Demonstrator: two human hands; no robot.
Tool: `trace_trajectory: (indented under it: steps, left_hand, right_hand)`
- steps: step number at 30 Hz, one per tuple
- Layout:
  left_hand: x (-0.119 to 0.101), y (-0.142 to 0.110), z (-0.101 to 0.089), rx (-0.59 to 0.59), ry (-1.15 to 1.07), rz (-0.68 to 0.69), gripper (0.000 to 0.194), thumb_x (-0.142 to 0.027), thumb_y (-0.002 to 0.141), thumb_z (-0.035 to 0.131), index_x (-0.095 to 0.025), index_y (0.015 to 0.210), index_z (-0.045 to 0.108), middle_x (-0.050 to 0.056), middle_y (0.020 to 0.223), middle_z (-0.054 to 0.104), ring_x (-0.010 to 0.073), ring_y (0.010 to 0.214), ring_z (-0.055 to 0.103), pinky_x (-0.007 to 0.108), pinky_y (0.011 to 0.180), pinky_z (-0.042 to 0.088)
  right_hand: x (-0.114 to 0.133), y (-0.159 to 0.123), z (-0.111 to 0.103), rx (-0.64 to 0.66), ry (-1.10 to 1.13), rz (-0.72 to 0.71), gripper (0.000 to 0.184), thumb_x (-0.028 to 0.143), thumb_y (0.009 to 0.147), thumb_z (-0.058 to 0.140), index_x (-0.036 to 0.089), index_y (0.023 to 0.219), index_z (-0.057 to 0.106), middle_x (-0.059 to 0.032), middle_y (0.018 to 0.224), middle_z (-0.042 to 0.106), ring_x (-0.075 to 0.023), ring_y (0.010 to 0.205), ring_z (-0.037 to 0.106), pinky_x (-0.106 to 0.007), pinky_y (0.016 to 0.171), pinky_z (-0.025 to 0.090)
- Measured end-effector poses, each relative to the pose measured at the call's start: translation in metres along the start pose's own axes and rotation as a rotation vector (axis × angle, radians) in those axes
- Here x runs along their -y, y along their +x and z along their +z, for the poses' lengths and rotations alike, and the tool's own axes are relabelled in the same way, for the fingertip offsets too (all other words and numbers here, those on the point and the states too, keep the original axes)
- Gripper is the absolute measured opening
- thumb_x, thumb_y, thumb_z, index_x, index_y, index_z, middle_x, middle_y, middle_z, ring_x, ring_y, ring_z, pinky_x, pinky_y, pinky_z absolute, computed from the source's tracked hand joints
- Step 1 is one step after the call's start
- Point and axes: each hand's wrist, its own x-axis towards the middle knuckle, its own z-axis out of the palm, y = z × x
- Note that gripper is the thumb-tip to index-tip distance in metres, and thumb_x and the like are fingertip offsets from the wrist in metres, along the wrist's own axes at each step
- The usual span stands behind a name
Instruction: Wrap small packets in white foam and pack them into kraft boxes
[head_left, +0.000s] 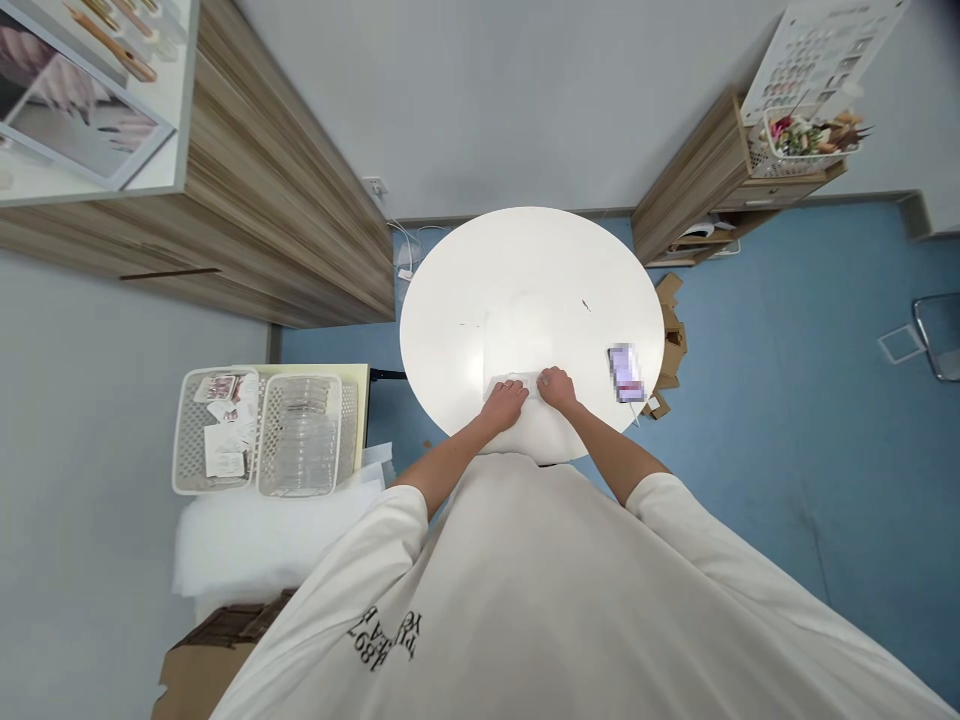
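Observation:
At the near edge of the white table [525,270], a white wrapping sheet [525,440] lies spread with a narrow folded band [530,381] across its far end. It looks like foam or bubble wrap. My left hand [505,403] rests over the left part of the band, fingers bent onto it. At its right end, my right hand [556,388] has its fingers curled and gripping the wrap. Whether something lies inside the fold is hidden. Off to the right on the tabletop is a phone [626,373] with a cable.
Left of the table, two white baskets [300,490] hold clear plastic boxes and printed cards. White wrapping material [247,545] is piled below them, beside a cardboard box [199,670]. Wooden cabinets [292,170] stand behind left and right. Flattened cardboard [673,340] lies on the floor.

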Motion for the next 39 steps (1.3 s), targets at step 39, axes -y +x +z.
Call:
trace_trajectory:
  steps: [39]
  left_hand:
    - [0.020, -0.011, 0.014, -0.025, -0.214, -0.148, 0.039, -0.040, 0.096, 0.050, -0.022, 0.131, 0.051, 0.011, 0.135, 0.055, 0.0260, 0.110, 0.063, 0.038, 0.092, 0.050]
  right_hand:
    - [0.017, -0.046, -0.003, 0.083, -0.118, -0.499, 0.034, 0.026, 0.097, 0.050, 0.019, 0.130, 0.056, -0.0117, 0.131, 0.064, -0.0273, 0.123, 0.055, -0.041, 0.106, 0.034]
